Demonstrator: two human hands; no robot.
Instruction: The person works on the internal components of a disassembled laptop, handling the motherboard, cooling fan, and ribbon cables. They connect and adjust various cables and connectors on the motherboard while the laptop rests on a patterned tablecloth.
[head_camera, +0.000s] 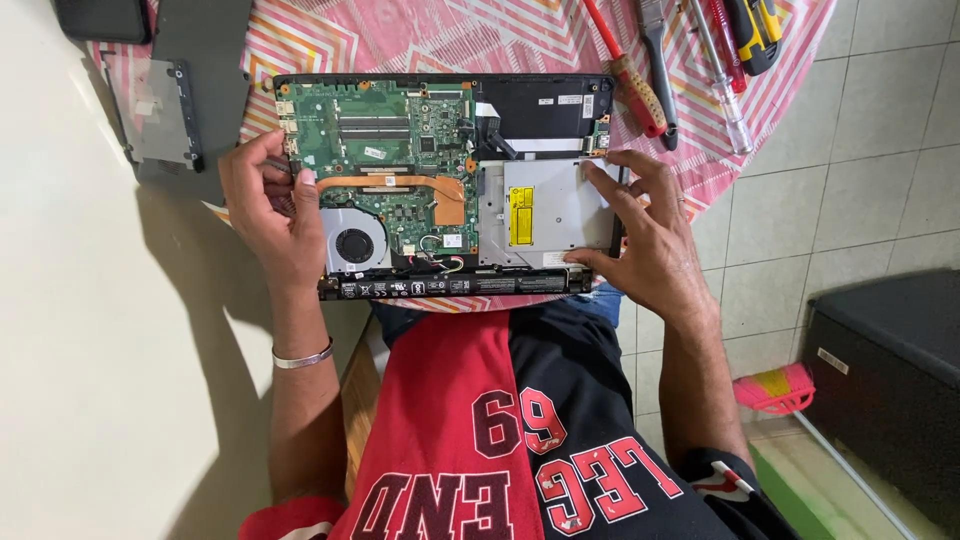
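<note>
An opened laptop base (545, 100) lies on a round table with a pink patterned cloth (420, 35). Its green motherboard (380, 130), copper heat pipe (400, 185) and cooling fan (355, 243) are exposed. A silver optical drive (545, 215) sits in the right half of the case. My right hand (650, 235) grips the drive's right edge, thumb at its near corner and fingers on top. My left hand (270, 205) holds the laptop's left edge, beside the fan.
A red-handled screwdriver (625, 75), a brush (655, 50), a clear-handled screwdriver (720, 75) and a yellow-black tool (755, 30) lie at the table's far right. A grey bracketed part (160, 110) rests on a dark panel (205, 60) at far left. A black box (890, 380) stands on the tiled floor.
</note>
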